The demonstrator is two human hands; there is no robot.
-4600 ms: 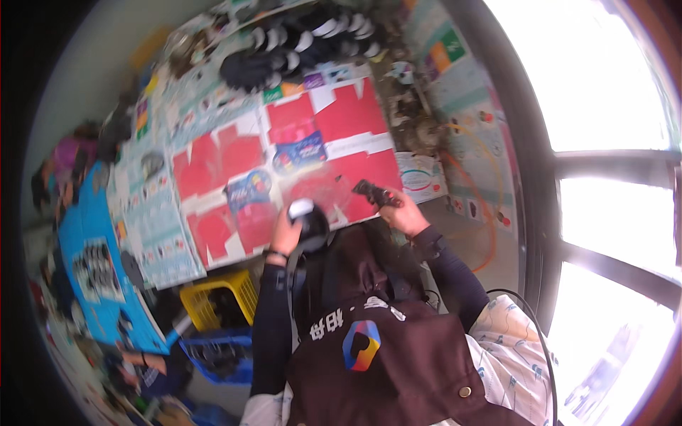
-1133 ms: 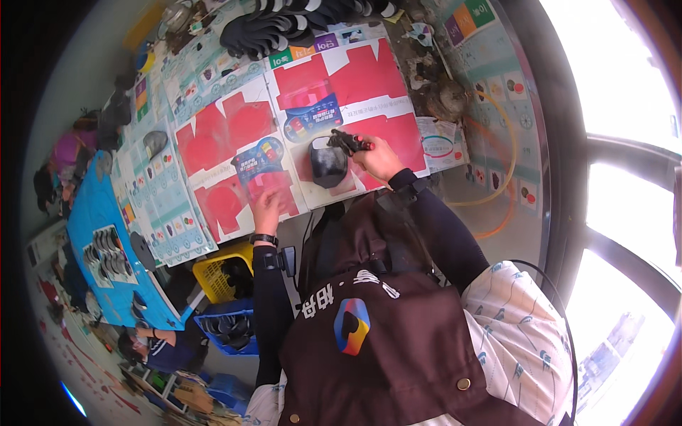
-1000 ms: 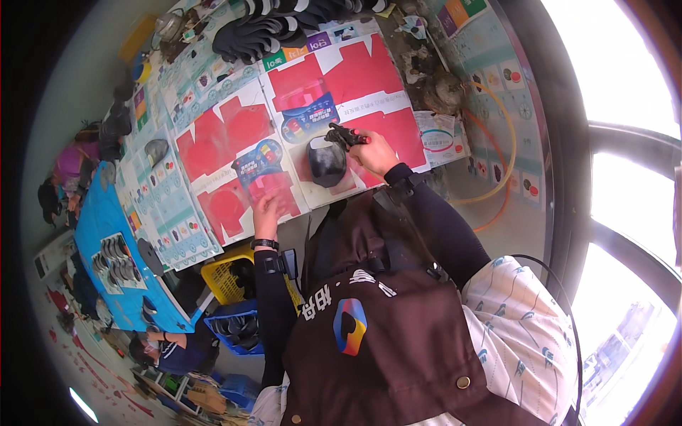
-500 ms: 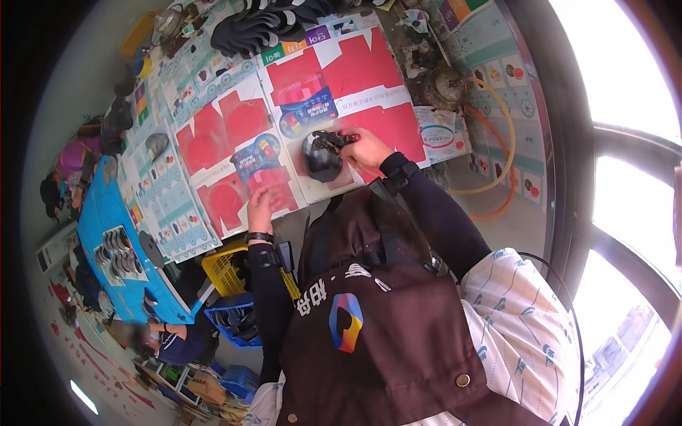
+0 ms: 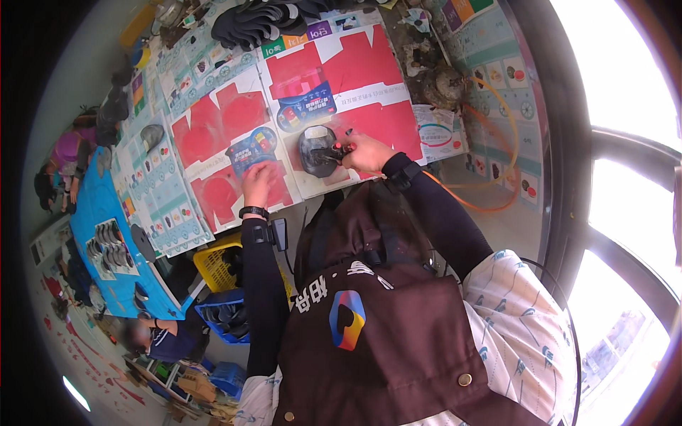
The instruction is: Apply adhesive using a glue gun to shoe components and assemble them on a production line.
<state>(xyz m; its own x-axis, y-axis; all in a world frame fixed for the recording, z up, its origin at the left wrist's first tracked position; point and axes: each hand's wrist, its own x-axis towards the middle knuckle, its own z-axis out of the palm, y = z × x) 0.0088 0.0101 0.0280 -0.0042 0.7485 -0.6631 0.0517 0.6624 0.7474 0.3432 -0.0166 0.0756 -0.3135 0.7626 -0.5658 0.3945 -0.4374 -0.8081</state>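
My right hand (image 5: 369, 152) is closed round the handle of a dark spray gun (image 5: 334, 150) with red parts. A dark rounded cup or pot (image 5: 316, 162) shows at the gun, over the near edge of a red-and-white printed board (image 5: 380, 131); how the two join is hard to make out. My left hand (image 5: 258, 186) hovers over the near part of the left printed board (image 5: 213, 197), fingers loosely bent and nothing visible in them. Near its fingertips a blue printed patch (image 5: 252, 147) shows on that board.
Dark curved pads (image 5: 259, 23) lie stacked at the far edge. A grey pad (image 5: 151, 136) lies at left. An orange hose (image 5: 469, 206) hangs at right. Yellow (image 5: 217, 266) and blue (image 5: 224, 312) crates stand below the left table edge. Other people work by a blue table (image 5: 117, 284).
The spray gun has turned and shifted slightly, now lying across the dark cup's middle. My left hand has moved up a little, its fingers drawn closer together. The orange hose has swung.
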